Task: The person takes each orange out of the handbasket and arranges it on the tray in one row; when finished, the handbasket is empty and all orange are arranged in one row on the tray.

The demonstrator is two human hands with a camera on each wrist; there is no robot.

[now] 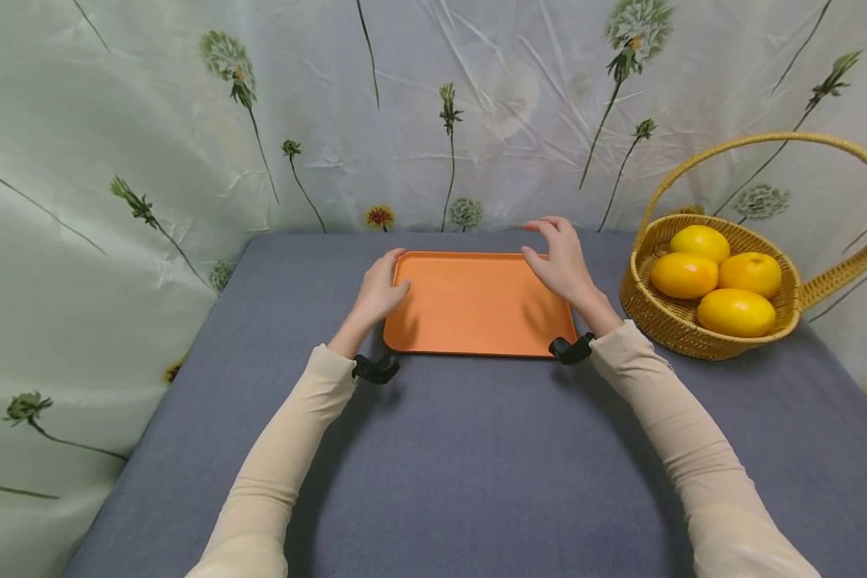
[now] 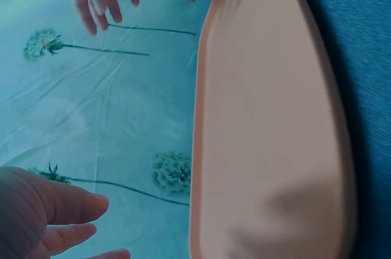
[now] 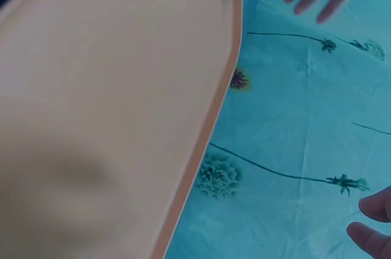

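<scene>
A flat orange tray (image 1: 470, 305) with a low rim lies near the far edge of the blue-grey table. Above its left side is my left hand (image 1: 379, 291), fingers loosely bent and thumb apart. My right hand (image 1: 559, 261) hovers over the far right part, thumb and fingers spread. Neither holds anything. In the left wrist view, a gap shows between my left hand (image 2: 55, 210) and the tray (image 2: 269, 100). The right wrist view catches only fingertips of my right hand (image 3: 376, 234), away from the tray's rim (image 3: 201, 143).
At the right stands a wicker basket (image 1: 682, 333) with a tall arched handle (image 1: 759, 138), holding several yellow-orange fruits (image 1: 737, 313). Behind the table (image 1: 477, 466) hangs a shiny pale curtain (image 1: 376, 144) printed with dandelions. A black band (image 1: 376, 369) is on my left wrist.
</scene>
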